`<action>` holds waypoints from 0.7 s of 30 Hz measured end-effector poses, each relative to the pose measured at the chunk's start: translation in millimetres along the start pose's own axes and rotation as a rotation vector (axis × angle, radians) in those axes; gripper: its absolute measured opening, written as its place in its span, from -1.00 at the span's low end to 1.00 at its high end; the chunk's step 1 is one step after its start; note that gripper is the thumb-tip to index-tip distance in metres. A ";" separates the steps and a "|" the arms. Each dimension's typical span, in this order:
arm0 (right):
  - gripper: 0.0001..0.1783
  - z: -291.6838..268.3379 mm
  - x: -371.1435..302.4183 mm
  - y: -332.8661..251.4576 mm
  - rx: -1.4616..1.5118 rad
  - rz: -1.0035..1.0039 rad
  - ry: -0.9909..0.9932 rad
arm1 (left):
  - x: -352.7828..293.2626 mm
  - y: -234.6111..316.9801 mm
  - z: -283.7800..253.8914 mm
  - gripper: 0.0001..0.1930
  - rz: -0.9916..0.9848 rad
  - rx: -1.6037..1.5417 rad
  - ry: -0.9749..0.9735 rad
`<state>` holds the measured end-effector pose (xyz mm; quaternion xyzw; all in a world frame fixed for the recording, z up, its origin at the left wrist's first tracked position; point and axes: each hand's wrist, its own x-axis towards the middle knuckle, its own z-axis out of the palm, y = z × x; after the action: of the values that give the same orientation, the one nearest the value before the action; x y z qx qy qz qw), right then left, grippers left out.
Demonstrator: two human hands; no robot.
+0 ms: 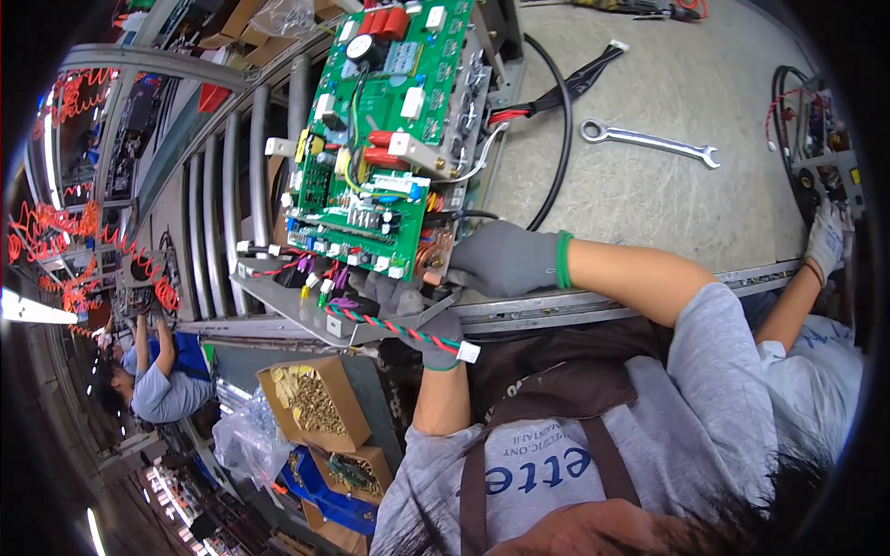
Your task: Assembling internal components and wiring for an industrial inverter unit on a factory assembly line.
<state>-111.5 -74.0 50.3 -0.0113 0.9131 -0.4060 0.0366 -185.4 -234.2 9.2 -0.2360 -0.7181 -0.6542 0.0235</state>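
In front of me stands a machine unit with a green circuit board [436, 83], tilted, carrying red and white parts. Below its near edge a grey metal panel [278, 301] sticks out. My left hand [434, 335], in a grey glove, reaches past this panel, fingers curled among wires under the board; what they grip is hidden. Across the left hand lies a twisted red, green and black cable [399, 328] with a white plug [469, 352]. My gloved right hand [505, 259] is closed at the board's near right corner, beside a copper coil [429, 257]; its fingertips are partly covered.
A combination wrench [649, 145] lies on the worktop [640, 213], near a black cable [564, 120]. Metal rollers [211, 222] run on the left. Cardboard boxes of small fasteners [318, 405] and a blue bin [311, 486] stand lower left. Co-workers [171, 394] work at left and right.
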 end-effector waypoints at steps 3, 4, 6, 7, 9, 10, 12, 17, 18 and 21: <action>-0.62 4.1 9.5 4.3 -0.041 -0.006 -0.044 | 0.6 12.4 5.9 -0.68 0.149 0.140 -0.026; -0.62 6.1 13.2 3.5 -0.051 0.010 -0.038 | -2.5 5.7 2.8 -0.70 0.024 0.116 -0.042; -0.59 13.8 18.8 4.6 -0.094 0.016 -0.061 | 6.7 -2.6 3.7 -0.75 0.411 0.293 0.007; -0.59 16.5 15.6 4.5 -0.128 -0.014 0.021 | 9.2 -6.1 1.7 -0.74 0.427 0.359 -0.010; -0.60 6.2 3.2 -1.7 -0.077 0.026 -0.012 | 5.6 -14.8 -4.2 -0.74 0.445 0.420 -0.028; -0.61 -0.7 -1.4 -7.1 -0.019 0.052 -0.052 | 1.3 -17.5 -7.8 -0.70 0.174 0.294 -0.013; -0.60 -8.2 -3.9 -8.6 -0.035 0.044 -0.068 | -0.7 -14.6 -3.5 -0.65 -0.095 0.160 -0.002; -0.57 -6.7 11.9 -3.1 -0.036 0.062 -0.136 | 8.2 -1.7 5.3 -0.45 0.329 0.286 -0.043; -0.56 -5.2 12.7 -4.6 -0.032 0.084 -0.131 | 7.7 1.3 5.3 -0.44 0.352 0.312 -0.054; -0.56 -6.3 10.7 -8.6 -0.070 0.126 -0.181 | 7.0 -13.7 1.3 -0.47 0.353 0.288 -0.020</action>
<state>-122.7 -75.7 60.3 0.0080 0.9185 -0.3683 0.1440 -196.3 -231.3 -1.3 -0.3588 -0.7518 -0.5285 0.1639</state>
